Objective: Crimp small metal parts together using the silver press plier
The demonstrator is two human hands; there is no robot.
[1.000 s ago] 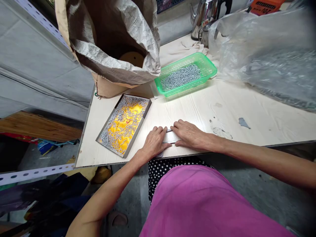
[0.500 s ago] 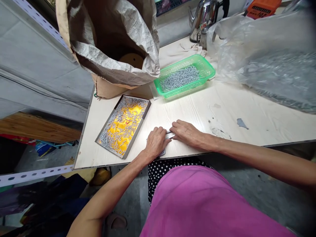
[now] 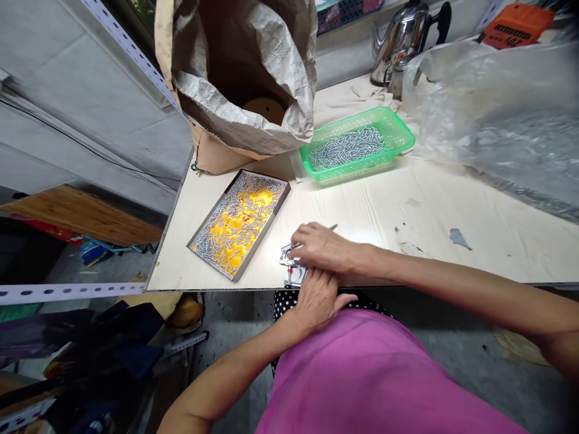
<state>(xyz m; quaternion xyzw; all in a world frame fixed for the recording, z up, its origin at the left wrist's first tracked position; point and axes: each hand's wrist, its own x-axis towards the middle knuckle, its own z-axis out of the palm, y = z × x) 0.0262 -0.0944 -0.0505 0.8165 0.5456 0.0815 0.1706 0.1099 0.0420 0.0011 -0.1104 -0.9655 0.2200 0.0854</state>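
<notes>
A small flat metal piece with red marks lies at the front edge of the pale wooden table and sticks out a little over it. My right hand lies on top of it with fingers curled and pinching its left end. My left hand is just below the table edge, its fingers reaching up to the piece's underside. A thin metal tip pokes out beyond my right hand. Most of the piece is hidden under my hands.
Left of my hands lies a metal tray with a yellow bottom and several small screws. A green basket of screws, a large open paper sack, a clear plastic bag and a steel kettle stand behind.
My left hand has dropped from the tabletop to below the front edge. My right hand has slid left over the piece, which now shows its red-marked end. The camera has shifted left.
</notes>
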